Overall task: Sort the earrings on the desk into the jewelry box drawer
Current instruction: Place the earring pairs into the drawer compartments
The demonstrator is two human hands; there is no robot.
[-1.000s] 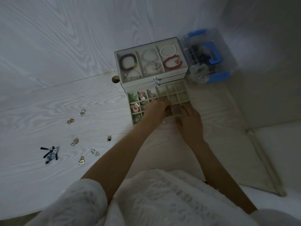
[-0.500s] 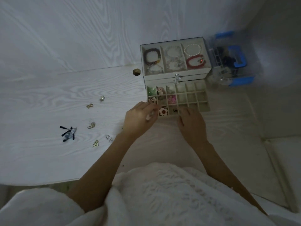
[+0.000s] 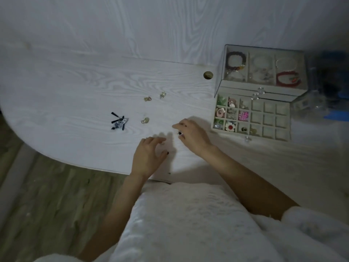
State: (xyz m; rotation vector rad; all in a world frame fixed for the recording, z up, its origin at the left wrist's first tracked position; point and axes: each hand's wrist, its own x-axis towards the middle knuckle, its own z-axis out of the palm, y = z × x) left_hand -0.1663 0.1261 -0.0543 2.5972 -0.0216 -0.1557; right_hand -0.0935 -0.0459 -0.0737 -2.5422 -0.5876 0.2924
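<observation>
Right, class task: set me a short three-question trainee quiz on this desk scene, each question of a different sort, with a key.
1. True or false: the jewelry box drawer is pulled open.
2. Which lies furthest left on the desk? A gold earring B black tassel earring C bracelet
3. Fill in: both hands, left hand and right hand, are over the ____.

Key: 1 true; 2 B; 3 desk.

One head-worn camera looks steeply down, close over the desk (image 3: 75, 103).
</observation>
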